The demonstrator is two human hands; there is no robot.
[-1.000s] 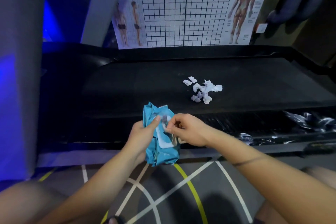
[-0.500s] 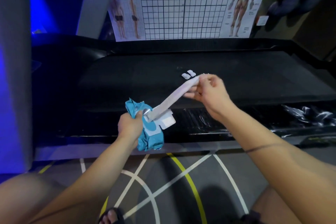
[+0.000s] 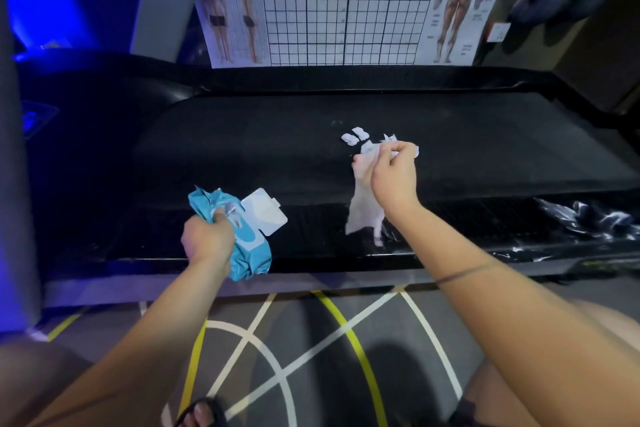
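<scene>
Below right hand, wipe lengthwise downward.

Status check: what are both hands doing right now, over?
Left hand grips blue wipes pack, lid open. Right hand pinches wet wipe, hanging free. White scraps on treadmill belt ahead.

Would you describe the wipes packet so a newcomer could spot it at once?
Start at the black treadmill deck below the grid poster. At its near edge, the left hand grips the wipes packet. Only it is crumpled turquoise with an open white lid.
</scene>
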